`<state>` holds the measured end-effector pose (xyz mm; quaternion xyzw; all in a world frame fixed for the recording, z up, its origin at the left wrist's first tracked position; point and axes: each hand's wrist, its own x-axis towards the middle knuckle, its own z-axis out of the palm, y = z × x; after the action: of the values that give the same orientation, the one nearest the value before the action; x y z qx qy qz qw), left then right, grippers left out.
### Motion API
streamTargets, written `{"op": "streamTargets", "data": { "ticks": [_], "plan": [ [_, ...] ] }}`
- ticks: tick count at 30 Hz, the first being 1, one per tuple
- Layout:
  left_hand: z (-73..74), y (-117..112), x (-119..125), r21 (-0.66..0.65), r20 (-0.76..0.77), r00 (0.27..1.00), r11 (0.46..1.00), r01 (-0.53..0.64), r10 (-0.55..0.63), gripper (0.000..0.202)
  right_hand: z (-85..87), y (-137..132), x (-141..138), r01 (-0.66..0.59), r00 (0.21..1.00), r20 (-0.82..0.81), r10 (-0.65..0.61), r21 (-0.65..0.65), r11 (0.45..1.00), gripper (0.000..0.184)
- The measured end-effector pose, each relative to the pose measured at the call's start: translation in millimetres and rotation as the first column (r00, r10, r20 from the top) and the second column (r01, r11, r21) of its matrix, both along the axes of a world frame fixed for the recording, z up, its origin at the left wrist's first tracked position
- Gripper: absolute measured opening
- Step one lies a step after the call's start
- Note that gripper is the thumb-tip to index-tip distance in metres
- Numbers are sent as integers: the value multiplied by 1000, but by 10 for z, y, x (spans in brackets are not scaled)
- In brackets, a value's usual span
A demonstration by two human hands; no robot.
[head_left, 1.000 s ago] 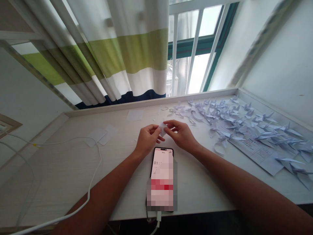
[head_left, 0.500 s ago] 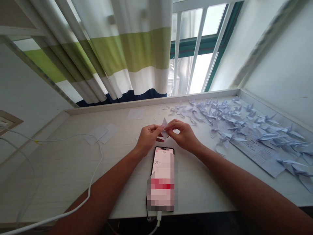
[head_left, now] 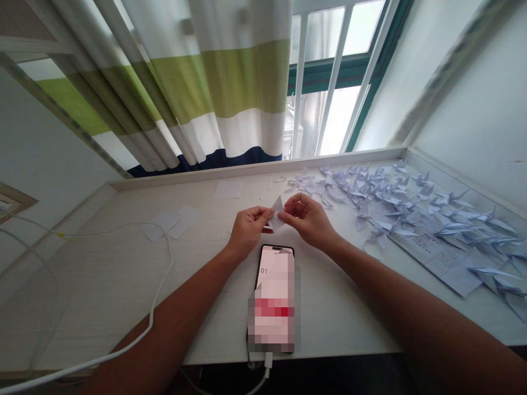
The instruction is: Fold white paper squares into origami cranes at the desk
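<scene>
A small piece of white folded paper (head_left: 277, 213), diamond-like with a pointed top, is held up between both hands above the desk. My left hand (head_left: 250, 227) pinches its left side between thumb and fingers. On the right edge, the thumb and fingertips of my right hand (head_left: 307, 219) are closed on the same paper. Just below the hands lies a phone (head_left: 276, 274) with a lit, partly blurred screen. To the right spreads a pile of folded white paper cranes (head_left: 370, 192).
A printed sheet (head_left: 436, 258) lies partly under the cranes. Flat white paper squares (head_left: 184, 222) rest at left, another sheet (head_left: 229, 189) behind. A white cable (head_left: 171, 258) loops across the left side; a charging plug (head_left: 268, 361) enters the phone. A raised rim (head_left: 206, 174) borders the desk's back.
My right hand's fingers have shifted up slightly, and the folded paper has turned a little, showing a broader face. Both hands still hold it.
</scene>
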<state>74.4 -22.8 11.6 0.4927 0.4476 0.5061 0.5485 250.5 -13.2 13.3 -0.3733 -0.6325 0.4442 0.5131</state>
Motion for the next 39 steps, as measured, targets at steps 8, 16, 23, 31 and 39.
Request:
{"op": "streamTargets", "data": {
  "ticks": [8, 16, 23, 31, 39],
  "plan": [
    [-24, 14, 28, -94, 23, 1000, 996, -5, 7, 47, -49, 28, 16, 69, 987, 136, -83, 105, 992, 20],
    [-50, 27, 2, -74, 67, 998, 997, 20, -15, 45, 1, 18, 56, -1, 931, 352, -102, 282, 960, 10],
    [-115, 44, 49, -153, 108, 992, 986, 73, -57, 31, -124, 118, 62, 205, 814, 467, -345, 325, 923, 14],
    [-27, 114, -140, -263, 145, 987, 959, 106, -69, 19, 68, 70, 119, -502, 607, 755, -247, 605, 618, 23],
    [52, 159, -291, -299, 343, 897, 874, 384, -277, 15, 99, 54, 121, -521, 551, 743, -380, 662, 539, 26]
  ]
}}
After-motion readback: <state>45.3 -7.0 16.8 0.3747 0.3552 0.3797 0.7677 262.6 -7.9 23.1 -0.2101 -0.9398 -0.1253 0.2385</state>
